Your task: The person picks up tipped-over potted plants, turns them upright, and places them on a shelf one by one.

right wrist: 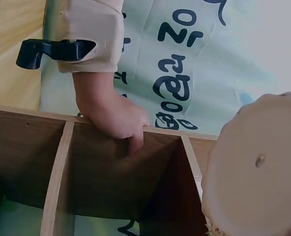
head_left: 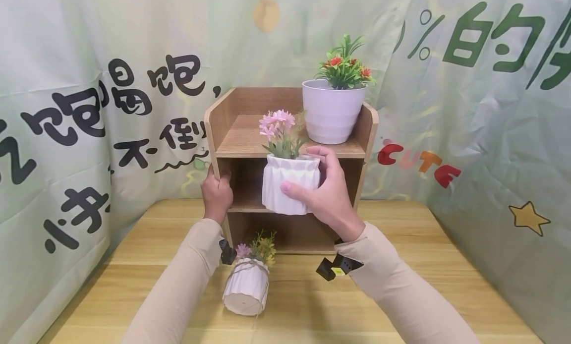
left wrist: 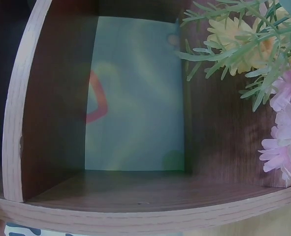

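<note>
My right hand [head_left: 318, 188] grips a white ribbed pot of pink flowers [head_left: 289, 183], held in the air in front of the middle opening of a small wooden shelf unit [head_left: 241, 136]. The right wrist view shows the pot's round pale base [right wrist: 256, 167]. At the unit's left side panel, my left hand [head_left: 217, 188] has its fingers curled round the front edge; the right wrist view also catches the left hand [right wrist: 116, 115] on the panel. A second white ribbed pot [head_left: 247, 287] with yellow and pink flowers [left wrist: 278, 98] lies on its side on the table before the unit.
A larger white pot with red flowers [head_left: 332, 111] stands on the right of the top shelf. The wooden table [head_left: 401, 284] carries the unit at the back. Printed green cloth [head_left: 490, 136] hangs close on the left, right and behind.
</note>
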Available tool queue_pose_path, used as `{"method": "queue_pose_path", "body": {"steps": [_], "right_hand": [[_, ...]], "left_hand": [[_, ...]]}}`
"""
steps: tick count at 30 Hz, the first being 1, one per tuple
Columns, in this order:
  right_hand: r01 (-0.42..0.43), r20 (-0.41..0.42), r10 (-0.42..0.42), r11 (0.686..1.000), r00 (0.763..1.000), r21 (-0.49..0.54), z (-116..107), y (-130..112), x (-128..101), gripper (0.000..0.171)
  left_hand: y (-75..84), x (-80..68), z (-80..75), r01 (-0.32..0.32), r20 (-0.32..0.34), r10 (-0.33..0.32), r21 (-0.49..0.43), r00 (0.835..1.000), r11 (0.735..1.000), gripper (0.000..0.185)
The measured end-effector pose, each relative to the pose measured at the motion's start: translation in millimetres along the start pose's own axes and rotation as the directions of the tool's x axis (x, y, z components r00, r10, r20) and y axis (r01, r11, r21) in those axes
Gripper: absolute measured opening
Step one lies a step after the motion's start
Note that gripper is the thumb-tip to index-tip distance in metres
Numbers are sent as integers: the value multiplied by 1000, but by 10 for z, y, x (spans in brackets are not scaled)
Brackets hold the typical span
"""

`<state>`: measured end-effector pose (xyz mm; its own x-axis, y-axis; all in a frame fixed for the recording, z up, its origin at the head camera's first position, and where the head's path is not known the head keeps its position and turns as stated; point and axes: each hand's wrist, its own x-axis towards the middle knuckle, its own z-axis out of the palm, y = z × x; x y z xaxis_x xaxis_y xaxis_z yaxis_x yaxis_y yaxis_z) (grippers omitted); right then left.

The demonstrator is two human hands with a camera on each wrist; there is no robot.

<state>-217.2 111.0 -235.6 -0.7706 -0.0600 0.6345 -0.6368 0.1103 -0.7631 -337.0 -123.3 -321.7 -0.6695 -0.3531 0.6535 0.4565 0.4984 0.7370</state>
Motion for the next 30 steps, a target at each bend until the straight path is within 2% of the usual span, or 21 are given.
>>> {"method": "queue_pose_path", "body": {"steps": [4,11,22,30], "right_hand": [[6,-31,-6,1000,999,-8,24,-14,62,74],[21,-91,-29,996,995,-82,55,-23,146,79],[50,-165,-70,991,984,-121,103,40,210,77],[157,-218,-185,977,958,-142,144,65,278,80]], "left_hand": [[2,4,2,-4,-2,4,-3,1000,1000,37],[13,-1,-4,6,4,-6,-2,1000,1000,38],[14,-9,0,12,6,-12,-1,1000,1000,35],[9,-5,0,12,5,-12,-3,1000,1000,36]]}}
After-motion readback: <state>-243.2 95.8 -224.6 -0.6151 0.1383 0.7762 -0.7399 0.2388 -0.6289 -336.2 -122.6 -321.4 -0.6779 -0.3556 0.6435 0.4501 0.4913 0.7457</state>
